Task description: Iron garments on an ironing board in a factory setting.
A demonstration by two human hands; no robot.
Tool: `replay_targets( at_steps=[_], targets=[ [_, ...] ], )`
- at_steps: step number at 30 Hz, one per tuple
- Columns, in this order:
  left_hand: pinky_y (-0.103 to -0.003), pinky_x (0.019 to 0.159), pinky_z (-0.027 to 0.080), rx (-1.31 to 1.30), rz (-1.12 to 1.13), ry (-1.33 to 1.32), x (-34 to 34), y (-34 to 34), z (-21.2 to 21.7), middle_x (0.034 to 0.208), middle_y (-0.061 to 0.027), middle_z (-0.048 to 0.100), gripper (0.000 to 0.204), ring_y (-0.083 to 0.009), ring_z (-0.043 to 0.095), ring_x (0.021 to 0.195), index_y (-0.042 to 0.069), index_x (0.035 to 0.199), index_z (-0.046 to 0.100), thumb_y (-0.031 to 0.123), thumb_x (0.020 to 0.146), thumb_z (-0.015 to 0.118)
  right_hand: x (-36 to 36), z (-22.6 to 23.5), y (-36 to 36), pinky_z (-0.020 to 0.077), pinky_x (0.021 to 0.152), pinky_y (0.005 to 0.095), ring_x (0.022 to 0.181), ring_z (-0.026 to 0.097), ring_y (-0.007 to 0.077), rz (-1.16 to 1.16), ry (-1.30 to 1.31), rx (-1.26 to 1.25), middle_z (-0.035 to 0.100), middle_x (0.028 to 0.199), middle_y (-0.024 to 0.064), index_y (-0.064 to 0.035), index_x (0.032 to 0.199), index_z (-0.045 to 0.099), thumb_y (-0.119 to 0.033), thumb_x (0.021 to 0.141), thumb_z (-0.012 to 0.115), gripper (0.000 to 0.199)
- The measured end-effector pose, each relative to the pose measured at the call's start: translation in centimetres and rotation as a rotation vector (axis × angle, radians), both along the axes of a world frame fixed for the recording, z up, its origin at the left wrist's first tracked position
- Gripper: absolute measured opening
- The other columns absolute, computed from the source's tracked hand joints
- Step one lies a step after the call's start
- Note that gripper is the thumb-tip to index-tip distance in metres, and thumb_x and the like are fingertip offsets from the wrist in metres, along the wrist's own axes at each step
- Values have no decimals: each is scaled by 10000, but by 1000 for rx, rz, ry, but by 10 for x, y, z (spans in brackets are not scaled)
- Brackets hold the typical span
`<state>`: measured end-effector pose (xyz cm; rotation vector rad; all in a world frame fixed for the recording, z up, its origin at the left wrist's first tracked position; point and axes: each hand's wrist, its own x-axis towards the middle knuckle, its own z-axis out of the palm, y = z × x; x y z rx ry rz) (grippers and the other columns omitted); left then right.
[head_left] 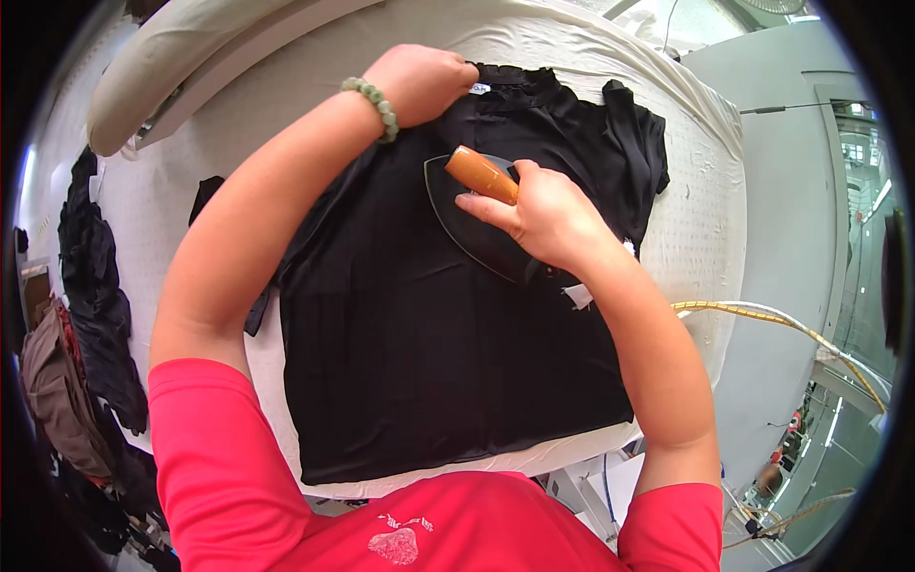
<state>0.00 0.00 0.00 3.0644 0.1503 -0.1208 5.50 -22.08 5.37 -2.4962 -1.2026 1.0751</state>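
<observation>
A black blouse [419,353] lies flat on a white padded ironing table [701,205], collar away from the person. The right hand [538,214] reaches in from the lower right, fingers wrapped tight around the orange handle of an iron [472,214] resting on the blouse's upper chest. The left hand [419,81], arm stretched forward with a green bead bracelet [374,103] at the wrist, is curled closed, pinning the collar against the table.
</observation>
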Motion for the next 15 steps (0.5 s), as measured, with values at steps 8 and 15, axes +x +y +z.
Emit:
replay_targets(
  at_steps=[8,15],
  targets=[
    [-460,875,554,-366,167,-47,43,-30,-32,1006,-107,701,207,-324,674,1040,89,1030,702,253,904,708,9,11,-11,538,835,425,941,710,382,-8,-49,-48,706,968,277,143,1160,605,-648,851,714,856],
    [-438,895,547,-209,85,-135,17,-16,-23,1092,-79,698,213,-309,666,1076,112,1045,707,205,859,752,11,5,-13,538,819,416,909,712,364,3,-86,-46,703,949,267,130,1138,614,-640,857,714,826]
  ],
)
